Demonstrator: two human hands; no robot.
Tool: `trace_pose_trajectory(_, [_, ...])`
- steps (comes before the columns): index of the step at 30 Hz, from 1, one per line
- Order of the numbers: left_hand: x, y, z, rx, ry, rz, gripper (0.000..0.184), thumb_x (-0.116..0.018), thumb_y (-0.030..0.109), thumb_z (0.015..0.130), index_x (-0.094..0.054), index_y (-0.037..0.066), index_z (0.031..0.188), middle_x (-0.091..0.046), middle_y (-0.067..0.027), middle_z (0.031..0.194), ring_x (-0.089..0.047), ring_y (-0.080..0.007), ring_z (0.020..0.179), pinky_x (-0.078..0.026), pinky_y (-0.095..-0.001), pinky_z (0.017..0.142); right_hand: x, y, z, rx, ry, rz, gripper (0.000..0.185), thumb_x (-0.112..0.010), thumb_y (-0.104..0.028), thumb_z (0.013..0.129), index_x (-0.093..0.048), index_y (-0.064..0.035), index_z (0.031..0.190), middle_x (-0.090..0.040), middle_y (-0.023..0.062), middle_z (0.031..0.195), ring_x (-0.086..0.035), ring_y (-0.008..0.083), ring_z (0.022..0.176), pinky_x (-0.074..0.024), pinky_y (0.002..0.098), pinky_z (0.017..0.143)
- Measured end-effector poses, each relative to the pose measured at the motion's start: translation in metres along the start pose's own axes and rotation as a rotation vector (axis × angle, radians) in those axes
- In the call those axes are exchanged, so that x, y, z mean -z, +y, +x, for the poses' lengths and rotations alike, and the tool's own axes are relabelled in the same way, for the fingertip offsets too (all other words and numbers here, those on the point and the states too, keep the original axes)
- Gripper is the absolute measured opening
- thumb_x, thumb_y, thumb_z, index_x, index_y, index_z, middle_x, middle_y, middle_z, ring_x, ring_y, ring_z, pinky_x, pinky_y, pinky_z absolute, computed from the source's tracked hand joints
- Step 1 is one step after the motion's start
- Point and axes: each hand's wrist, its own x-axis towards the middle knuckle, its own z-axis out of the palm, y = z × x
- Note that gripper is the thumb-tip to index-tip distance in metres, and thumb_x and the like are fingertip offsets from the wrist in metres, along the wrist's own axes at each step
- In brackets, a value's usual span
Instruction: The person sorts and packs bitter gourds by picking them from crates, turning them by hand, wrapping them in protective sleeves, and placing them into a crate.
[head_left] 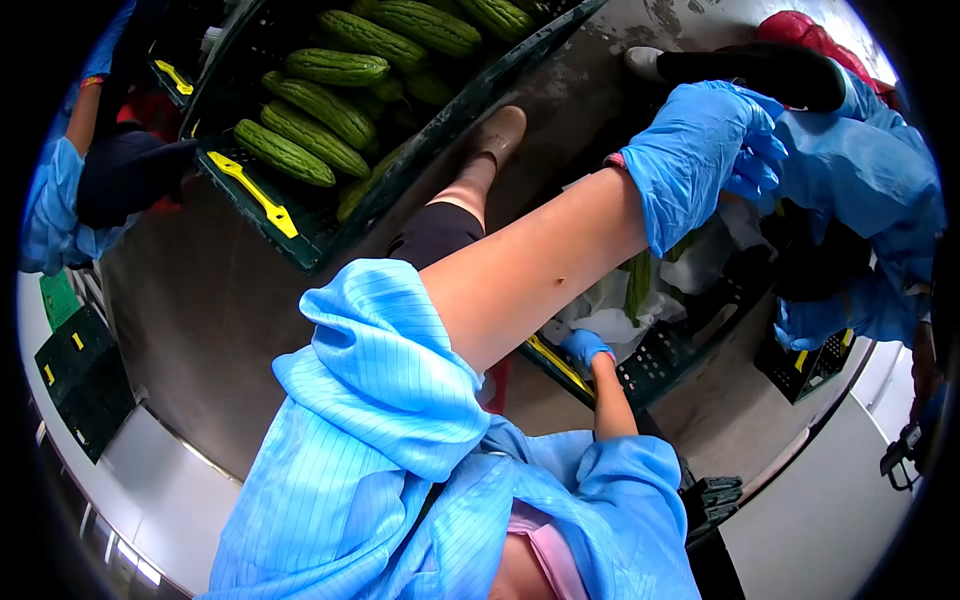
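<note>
My left hand [705,150], in a blue glove, reaches across over the far part of a dark green crate [690,355]. Its fingers are curled, and what they hold, if anything, is hidden. In the same crate lie crumpled white plastic [610,305] and a green bitter melon [637,285], partly covered. My right hand [588,346], also gloved, is at the near end of this crate, just inside the rim by a yellow handle [558,362]. Its fingers appear bent against the white plastic, though their tips are hard to see.
Another dark green crate [330,235] full of bitter melons [335,67] stands at upper left. A co-worker in blue [860,180] is close on the right, another person's sleeve [60,200] on the left. More crates [85,380] stand at lower left. My foot [500,130] is between the crates.
</note>
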Motion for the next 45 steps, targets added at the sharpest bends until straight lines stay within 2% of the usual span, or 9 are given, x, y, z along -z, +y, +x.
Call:
trace_pose_trajectory(11, [0.010,-0.021,0.026,-0.091,-0.101,0.062,0.029,-0.053,0.026,0.098,-0.066,0.006,0.114,-0.071,-0.0130,0.092,-0.069,-0.0210,0.072,-0.059,-0.0316,0.064,0.113,-0.098,-0.191,-0.187,0.242,-0.049,0.066,-0.058,-0.058,0.084,-0.060,-0.0077,0.127,-0.065,0.0194,0.119,-0.062,0.0372,0.110,-0.0481,0.0437,0.094])
trace_pose_trajectory(15, [0.001,-0.016,0.018,-0.024,-0.044,-0.040,0.031,-0.052,0.025,0.098,-0.064,0.004,0.117,-0.071,-0.0147,0.096,-0.070,-0.0238,0.074,-0.060,-0.0343,0.066,0.120,-0.079,-0.195,-0.240,0.453,0.146,0.051,-0.065,-0.044,0.087,-0.064,-0.0066,0.122,-0.068,0.0172,0.112,-0.065,0.0319,0.103,-0.0497,0.0390,0.089])
trace_pose_trajectory(20, [0.004,-0.018,0.018,-0.067,-0.115,-0.008,0.041,-0.052,0.024,0.096,-0.055,-0.001,0.129,-0.068,-0.0197,0.107,-0.070,-0.0294,0.084,-0.060,-0.0390,0.077,0.122,-0.045,-0.164,-0.202,0.864,-0.248,0.047,-0.076,-0.036,0.079,-0.067,-0.0080,0.116,-0.064,0.0179,0.121,-0.061,0.0349,0.109,-0.0480,0.0426,0.094])
trace_pose_trajectory(23, [0.006,-0.019,0.018,-0.090,-0.125,-0.033,0.044,-0.052,0.025,0.097,-0.053,-0.001,0.132,-0.067,-0.0206,0.109,-0.069,-0.0308,0.089,-0.059,-0.0401,0.080,0.143,-0.059,-0.156,-0.228,0.896,-0.392,0.076,-0.080,-0.034,0.072,-0.050,-0.0076,0.137,-0.041,0.0211,0.146,-0.047,0.0422,0.125,-0.0442,0.0459,0.100])
trace_pose_trajectory(29, [0.008,-0.016,0.016,-0.112,-0.121,-0.010,0.044,-0.052,0.026,0.097,-0.054,0.000,0.131,-0.067,-0.0198,0.111,-0.070,-0.0292,0.090,-0.059,-0.0390,0.080,0.154,-0.044,-0.095,-0.135,0.998,-0.341,0.107,-0.084,-0.025,0.064,-0.024,-0.0170,0.153,-0.033,0.0203,0.150,-0.042,0.0423,0.128,-0.0435,0.0525,0.097])
trace_pose_trajectory(33, [0.006,-0.013,0.019,-0.065,-0.104,0.000,0.043,-0.054,0.026,0.097,-0.054,0.000,0.131,-0.069,-0.0178,0.107,-0.070,-0.0264,0.085,-0.060,-0.0369,0.077,0.134,-0.027,-0.040,0.003,1.025,-0.345,0.067,-0.072,-0.020,0.074,-0.048,-0.0130,0.136,-0.050,0.0214,0.135,-0.055,0.0406,0.113,-0.0489,0.0481,0.087])
trace_pose_trajectory(36, [0.009,-0.013,0.021,-0.049,-0.110,-0.004,0.042,-0.054,0.024,0.097,-0.055,0.000,0.131,-0.069,-0.0168,0.104,-0.071,-0.0248,0.083,-0.061,-0.0357,0.076,0.114,-0.024,-0.029,-0.038,0.693,-0.264,0.025,-0.061,-0.014,0.081,-0.063,-0.0093,0.106,-0.063,0.0221,0.109,-0.062,0.0404,0.095,-0.0503,0.0494,0.076])
trace_pose_trajectory(37, [0.010,-0.015,0.021,-0.052,-0.115,0.003,0.041,-0.055,0.024,0.097,-0.055,0.000,0.130,-0.069,-0.0166,0.103,-0.071,-0.0245,0.083,-0.061,-0.0355,0.076,0.099,-0.043,-0.044,0.088,0.849,-0.249,0.008,-0.056,-0.011,0.083,-0.063,-0.0070,0.084,-0.065,0.0217,0.087,-0.063,0.0422,0.082,-0.0495,0.0514,0.071])
trace_pose_trajectory(45, [0.020,-0.025,0.030,-0.125,-0.184,0.145,0.038,-0.056,0.021,0.097,-0.057,-0.001,0.128,-0.069,-0.0150,0.098,-0.071,-0.0220,0.081,-0.061,-0.0338,0.075,0.006,-0.043,-0.042,0.107,0.359,-0.099,0.016,-0.059,-0.015,0.086,-0.071,-0.0066,0.093,-0.067,0.0239,0.094,-0.064,0.0442,0.086,-0.0523,0.0458,0.076])
